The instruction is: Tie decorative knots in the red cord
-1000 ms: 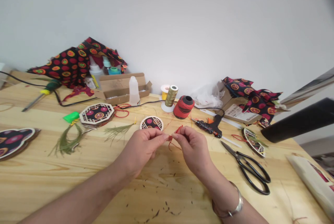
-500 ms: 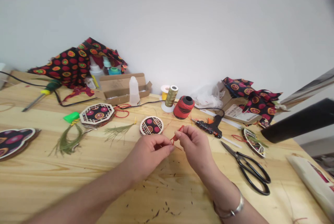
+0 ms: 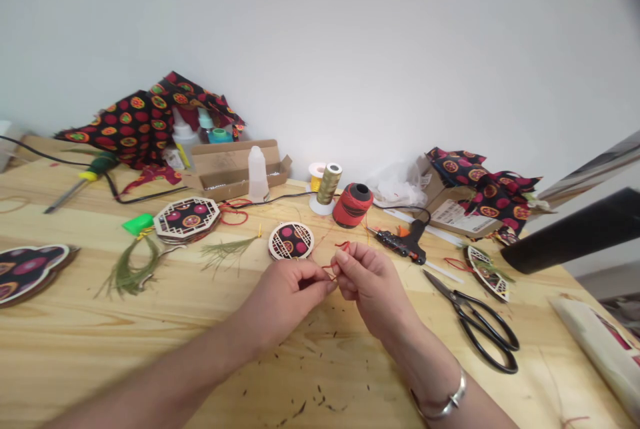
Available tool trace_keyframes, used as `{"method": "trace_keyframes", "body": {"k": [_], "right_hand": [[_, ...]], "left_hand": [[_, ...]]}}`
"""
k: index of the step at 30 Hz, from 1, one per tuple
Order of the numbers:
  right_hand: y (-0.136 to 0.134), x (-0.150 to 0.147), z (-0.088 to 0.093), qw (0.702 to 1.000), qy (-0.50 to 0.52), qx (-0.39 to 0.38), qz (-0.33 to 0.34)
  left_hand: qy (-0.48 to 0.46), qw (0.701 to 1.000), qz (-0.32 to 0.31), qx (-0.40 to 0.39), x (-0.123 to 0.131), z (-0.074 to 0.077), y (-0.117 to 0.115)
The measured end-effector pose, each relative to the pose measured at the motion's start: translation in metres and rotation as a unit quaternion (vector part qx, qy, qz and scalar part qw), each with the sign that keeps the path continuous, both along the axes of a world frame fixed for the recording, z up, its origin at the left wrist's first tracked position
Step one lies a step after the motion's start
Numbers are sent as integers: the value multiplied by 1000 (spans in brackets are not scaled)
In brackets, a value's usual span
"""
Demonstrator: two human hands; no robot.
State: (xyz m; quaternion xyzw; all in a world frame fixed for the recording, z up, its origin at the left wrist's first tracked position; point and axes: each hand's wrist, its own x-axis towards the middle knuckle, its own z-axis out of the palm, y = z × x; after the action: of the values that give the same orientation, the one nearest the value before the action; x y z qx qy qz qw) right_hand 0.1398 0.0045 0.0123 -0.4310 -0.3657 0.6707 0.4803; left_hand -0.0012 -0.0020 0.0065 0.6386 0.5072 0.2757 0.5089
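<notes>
Between my fingertips runs a thin red cord [image 3: 343,244], held above the wooden table. My left hand [image 3: 293,292] pinches it from the left, thumb against index finger. From the right, my right hand [image 3: 370,279] grips the cord too, its fingers curled in and a silver bracelet on the wrist. Just beyond my left hand lies a round ornament [image 3: 291,240] with a pale lattice frame over dark patterned fabric. The spool of red cord [image 3: 353,205] stands upright behind my right hand. My fingers partly hide how the cord is looped.
Black-handled scissors [image 3: 483,322] lie to the right, near a glue gun [image 3: 407,239]. An octagonal ornament [image 3: 187,219], green tassels [image 3: 127,268] and a screwdriver [image 3: 83,179] are on the left. Behind stand a plastic bottle [image 3: 257,176], an open cardboard box [image 3: 215,166] and a gold thread spool [image 3: 330,184].
My right hand has turned slightly and its fingers have closed further around the cord. My left fingertips have shifted a little to the right, closer to it.
</notes>
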Motion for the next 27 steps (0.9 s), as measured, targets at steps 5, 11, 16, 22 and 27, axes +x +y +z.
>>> {"method": "trace_keyframes", "body": {"k": [5,11,16,22,27], "right_hand": [[2,2,-3,999,-24,18,-10],[3,1,-3,994,-104,43,-14],[1,-1,-3,983,-165,75,-16],[0,-2,-3,969,-230,94,-14],[1,-2,-4,966,-237,99,-8]], "left_hand": [[-21,995,49,81,-1,5,0],[-135,964,176,144,-5,4,1],[-209,976,59,-36,1,3,-1],[-128,990,51,-37,1,0,-1],[-120,991,63,-12,0,0,2]]}}
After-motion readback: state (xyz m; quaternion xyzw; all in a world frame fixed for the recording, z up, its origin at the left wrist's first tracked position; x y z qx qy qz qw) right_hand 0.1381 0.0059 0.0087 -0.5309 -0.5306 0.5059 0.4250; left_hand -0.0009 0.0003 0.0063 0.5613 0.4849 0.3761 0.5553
